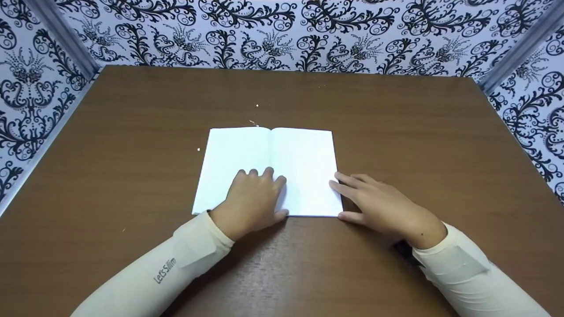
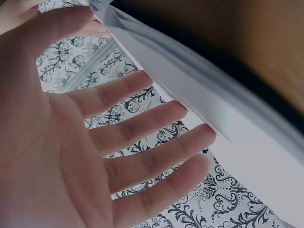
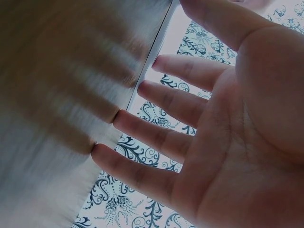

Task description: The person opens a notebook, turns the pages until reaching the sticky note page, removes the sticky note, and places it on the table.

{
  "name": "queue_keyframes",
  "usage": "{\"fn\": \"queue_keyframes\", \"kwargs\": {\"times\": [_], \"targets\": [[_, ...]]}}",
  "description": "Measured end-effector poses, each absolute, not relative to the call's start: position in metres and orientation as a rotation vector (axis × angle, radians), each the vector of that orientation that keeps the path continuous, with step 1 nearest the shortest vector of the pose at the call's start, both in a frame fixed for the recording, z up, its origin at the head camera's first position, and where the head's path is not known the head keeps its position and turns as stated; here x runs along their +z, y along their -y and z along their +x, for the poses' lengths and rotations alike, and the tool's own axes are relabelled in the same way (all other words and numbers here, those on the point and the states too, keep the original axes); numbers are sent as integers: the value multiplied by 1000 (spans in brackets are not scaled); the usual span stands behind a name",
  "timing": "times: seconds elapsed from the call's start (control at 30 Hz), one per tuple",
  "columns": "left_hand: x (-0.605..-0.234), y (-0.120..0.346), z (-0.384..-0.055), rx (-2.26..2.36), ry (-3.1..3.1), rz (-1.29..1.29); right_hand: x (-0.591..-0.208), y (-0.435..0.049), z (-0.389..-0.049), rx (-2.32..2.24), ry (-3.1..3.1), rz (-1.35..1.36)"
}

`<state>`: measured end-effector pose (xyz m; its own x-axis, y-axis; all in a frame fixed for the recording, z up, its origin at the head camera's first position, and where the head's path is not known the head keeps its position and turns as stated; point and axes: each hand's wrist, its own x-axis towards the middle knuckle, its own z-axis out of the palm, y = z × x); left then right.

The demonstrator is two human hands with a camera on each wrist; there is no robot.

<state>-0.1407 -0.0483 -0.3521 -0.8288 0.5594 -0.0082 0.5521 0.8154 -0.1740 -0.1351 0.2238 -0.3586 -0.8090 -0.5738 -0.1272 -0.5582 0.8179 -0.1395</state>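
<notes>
The two hands are apart, neither clamped on anything: the left hand lies with fingers extended and spread, tips against the paper, and the right hand has its fingers likewise extended, tips at the page edge, thumb at the near corner. Between and beneath them lies the notebook, spread on blank-looking pages, its fold running away from the left fingertips. The step in hand is judged to be keeping the pages flat. For sound work, left pressure should follow the fold evenly, from the near end outward, without dragging the sheet; the right hand should steady the edge lightly, lest the corner crease. Whether the pages are pressed fully down cannot be told. Beyond both hands, the desk carries small pale specks, best kept from under the cover.
</notes>
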Motion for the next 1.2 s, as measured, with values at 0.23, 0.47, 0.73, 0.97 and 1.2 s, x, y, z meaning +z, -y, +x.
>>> {"fn": "queue_keyframes", "kwargs": {"times": [0.23,0.47,0.73,0.97,1.2], "targets": [[-353,46,-138,291,2935,-902,-360,-224,-135,-151,-2840,-877],[-354,48,-138,286,2928,-910,-359,-224,-135,-146,-2846,-880],[-353,50,-140,247,2950,-916,-359,-224,-135,-138,-2850,-892],[-355,50,-140,249,2949,-914,-359,-223,-134,-141,-2844,-877],[-356,50,-139,227,2932,-917,-359,-224,-134,-147,-2841,-882]]}}
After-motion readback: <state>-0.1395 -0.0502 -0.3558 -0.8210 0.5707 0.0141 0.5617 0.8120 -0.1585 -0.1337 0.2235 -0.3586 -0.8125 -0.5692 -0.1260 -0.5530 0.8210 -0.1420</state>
